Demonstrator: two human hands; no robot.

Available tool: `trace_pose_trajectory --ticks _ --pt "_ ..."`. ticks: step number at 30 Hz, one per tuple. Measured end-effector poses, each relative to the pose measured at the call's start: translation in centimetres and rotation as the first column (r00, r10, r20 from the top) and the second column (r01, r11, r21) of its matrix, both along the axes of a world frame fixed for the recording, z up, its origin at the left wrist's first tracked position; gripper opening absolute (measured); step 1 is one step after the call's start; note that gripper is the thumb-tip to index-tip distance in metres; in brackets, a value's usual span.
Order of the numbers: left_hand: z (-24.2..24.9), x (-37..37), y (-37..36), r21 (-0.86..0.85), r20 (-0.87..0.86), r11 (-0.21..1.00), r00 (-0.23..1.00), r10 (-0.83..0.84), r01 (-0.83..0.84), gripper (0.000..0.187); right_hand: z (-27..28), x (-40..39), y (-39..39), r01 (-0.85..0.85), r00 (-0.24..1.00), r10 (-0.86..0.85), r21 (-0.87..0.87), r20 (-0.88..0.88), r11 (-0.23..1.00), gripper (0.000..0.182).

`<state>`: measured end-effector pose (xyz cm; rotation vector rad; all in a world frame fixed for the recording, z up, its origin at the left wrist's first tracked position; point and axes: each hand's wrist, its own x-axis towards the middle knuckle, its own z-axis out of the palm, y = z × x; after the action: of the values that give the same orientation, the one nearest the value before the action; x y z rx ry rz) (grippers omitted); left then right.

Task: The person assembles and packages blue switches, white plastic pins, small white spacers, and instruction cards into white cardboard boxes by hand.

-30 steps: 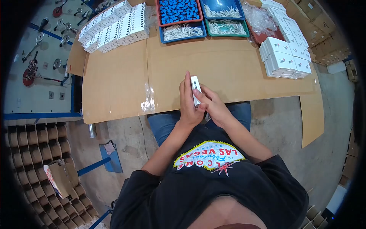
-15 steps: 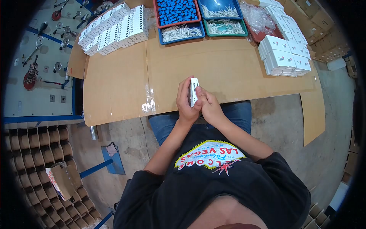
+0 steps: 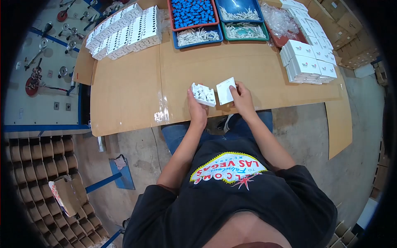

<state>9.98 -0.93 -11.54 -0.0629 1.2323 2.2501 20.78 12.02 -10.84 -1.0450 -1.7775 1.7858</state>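
White part with slots (image 3: 204,94) held near the front edge of the bench (image 3: 132,91), slots facing up, too small to see inside. Left hand (image 3: 195,108) closed on it, fingers hidden under it. Just beside, flat white cover (image 3: 226,91) pinched in the right hand (image 3: 244,100), flat face up. Far off at the back edge, trays (image 3: 198,36) and white boxes (image 3: 308,62), partly cut off

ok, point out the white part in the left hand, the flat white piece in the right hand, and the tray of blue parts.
white part (image 3: 204,94), head view, ribbed upper face.
flat white piece (image 3: 226,91), head view, middle of flat face.
tray of blue parts (image 3: 170,20), head view, red left rim.
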Motion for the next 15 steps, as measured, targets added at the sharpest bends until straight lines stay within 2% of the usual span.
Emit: trace_pose_trajectory --ticks 1,2,3,4,6,8,9,11,12,13,14,15 --pt "-1.2 -0.5 -0.1 -0.032 -0.103 0.999 0.994 -0.021 0.017 0.052 -1.6 0.0 1.0 -0.001 1.0 0.001 0.0 -0.001 1.0 0.031" --pt "-2.2 -1.0 -0.2 -0.032 -0.104 0.999 0.994 -0.018 0.015 0.052 -3.3 0.2 2.1 0.032 0.999 -0.033 0.139 0.002 0.99 0.031" --pt "-3.2 -1.6 -0.2 -0.137 -0.295 0.99 0.953 -0.069 0.029 0.049 -4.1 0.2 2.9 0.064 0.998 -0.066 0.276 0.0 0.959 0.033" --pt "-3.8 -2.2 -0.2 -0.238 -0.469 0.971 0.873 -0.136 0.024 0.049 -4.1 0.1 3.5 0.064 0.998 -0.067 0.279 -0.001 0.958 0.033" --pt "-4.4 -3.1 -0.7 -0.182 -0.418 0.982 0.899 -0.128 0.055 0.054 -4.1 0.2 4.6 0.143 0.987 -0.161 0.41 0.01 0.901 0.037" --pt "-4.3 -3.5 -1.1 -0.334 -0.49 0.942 0.848 -0.202 0.031 0.06 -5.1 0.3 5.8 0.148 0.987 -0.159 0.462 -0.014 0.875 0.041" --pt "-4.3 -3.4 -1.3 -0.337 -0.487 0.941 0.85 -0.201 0.028 0.06 -5.4 0.3 6.1 0.147 0.988 -0.151 0.508 -0.035 0.849 0.045" --pt "-4.2 -3.5 -1.8 -0.621 -0.673 0.749 0.646 -0.36 -0.23 0.081 -6.1 0.6 6.2 0.141 0.99 -0.131 0.549 -0.057 0.824 0.048" --pt "-3.7 -3.6 -1.9 -0.691 -0.708 0.614 0.532 -0.465 -0.383 0.091 -5.4 1.1 6.0 0.058 0.991 -0.128 0.702 0.048 0.709 0.051" --pt "-3.2 -3.3 -1.8 -0.692 -0.707 0.61 0.535 -0.463 -0.385 0.091 -4.9 1.5 5.7 -0.041 0.978 -0.147 0.821 0.15 0.57 0.053" --pt "-2.8 -2.8 -1.5 -0.724 -0.686 0.562 0.503 -0.525 -0.401 0.097 -5.1 1.6 5.5 -0.043 0.978 -0.145 0.82 0.152 0.57 0.053" --pt "-2.7 -2.4 -1.1 -0.75 -0.661 0.513 0.471 -0.584 -0.418 0.102 -5.4 1.7 5.3 -0.115 0.977 -0.083 0.814 0.196 0.57 0.053"
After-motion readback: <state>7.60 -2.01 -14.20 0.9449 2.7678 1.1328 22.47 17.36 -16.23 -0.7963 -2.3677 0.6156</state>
